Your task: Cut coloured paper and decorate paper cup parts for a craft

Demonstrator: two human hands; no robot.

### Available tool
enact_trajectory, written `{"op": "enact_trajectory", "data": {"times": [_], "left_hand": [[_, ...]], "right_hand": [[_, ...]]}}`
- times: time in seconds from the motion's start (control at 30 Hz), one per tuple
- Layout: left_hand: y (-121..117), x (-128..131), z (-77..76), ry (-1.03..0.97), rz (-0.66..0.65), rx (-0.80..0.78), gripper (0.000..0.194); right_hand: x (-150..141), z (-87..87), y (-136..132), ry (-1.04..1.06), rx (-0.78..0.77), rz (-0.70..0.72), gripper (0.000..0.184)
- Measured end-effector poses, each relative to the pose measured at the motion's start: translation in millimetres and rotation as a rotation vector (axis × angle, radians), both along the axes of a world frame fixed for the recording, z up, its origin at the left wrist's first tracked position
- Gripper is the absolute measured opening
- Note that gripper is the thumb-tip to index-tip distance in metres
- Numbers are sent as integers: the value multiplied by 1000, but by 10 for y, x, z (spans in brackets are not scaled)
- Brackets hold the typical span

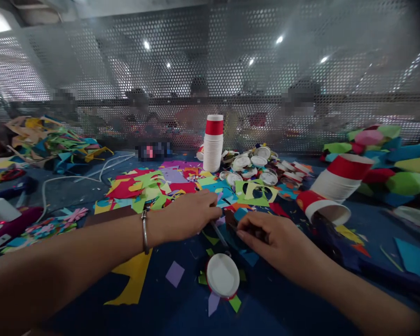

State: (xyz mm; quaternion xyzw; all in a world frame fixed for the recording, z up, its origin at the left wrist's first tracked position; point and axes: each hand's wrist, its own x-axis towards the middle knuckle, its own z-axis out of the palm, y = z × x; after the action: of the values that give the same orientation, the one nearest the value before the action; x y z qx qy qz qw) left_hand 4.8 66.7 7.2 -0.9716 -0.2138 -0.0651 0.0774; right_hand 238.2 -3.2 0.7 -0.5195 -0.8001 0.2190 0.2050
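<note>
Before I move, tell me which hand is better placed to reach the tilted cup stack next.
Right, probably: the right hand is nearer the tilted cup stack, on the same side. The left hand is farther off and would have to cross past the right. Whether either holds something is unclear.
</note>
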Motion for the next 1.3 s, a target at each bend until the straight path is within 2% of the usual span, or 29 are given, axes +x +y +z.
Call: {"op": "enact_trajectory", "data": {"times": [0.1, 0.17, 0.27, 0.33, 0.43, 0.57, 0.63, 0.73, 0.83, 0.97, 1.03, 1.1, 1.2, 1.3], "left_hand": [[31, 18, 39, 33, -105, 70, 10], [38, 30, 86, 34, -130, 105, 10], [35, 68, 169, -22, -62, 144, 14], [33, 102, 214, -86, -25, 153, 19], [47, 130, 242, -187, -34, 79, 24], [91, 82, 201, -264, -52, -46, 20], [90, 53, 167, -306, -46, -75, 20], [26, 55, 141, -360, -79, -127, 23], [-62, 69, 166, -351, -86, -186, 25], [-131, -31, 215, -430, 98, -291, 18], [-184, -117, 204, -439, 194, -418, 14], [-276, -191, 158, -483, 220, -574, 11], [-439, -255, 44, -506, 181, -663, 38], [-531, -268, -73, -429, 158, -746, 58]], "right_hand": [[7, -3, -14, 35, 14, 9, 10], [1, -8, -22, 66, 30, 13, 9], [-10, -1, -41, 148, 88, 6, 8], [-9, 16, -67, 204, 163, -16, 16], [11, 58, -124, 249, 312, -72, 15], [37, 105, -181, 307, 461, -190, 9], [39, 110, -184, 344, 451, -206, 10], [36, 101, -178, 358, 393, -155, 12], [41, 101, -199, 340, 432, -134, 13], [52, 125, -250, 406, 499, -218, 26], [49, 127, -262, 443, 472, -202, 29], [44, 114, -269, 447, 389, -124, 23], [43, 81, -294, 381, 257, 4, 17], [50, 51, -331, 286, 228, 76, 18]]}}
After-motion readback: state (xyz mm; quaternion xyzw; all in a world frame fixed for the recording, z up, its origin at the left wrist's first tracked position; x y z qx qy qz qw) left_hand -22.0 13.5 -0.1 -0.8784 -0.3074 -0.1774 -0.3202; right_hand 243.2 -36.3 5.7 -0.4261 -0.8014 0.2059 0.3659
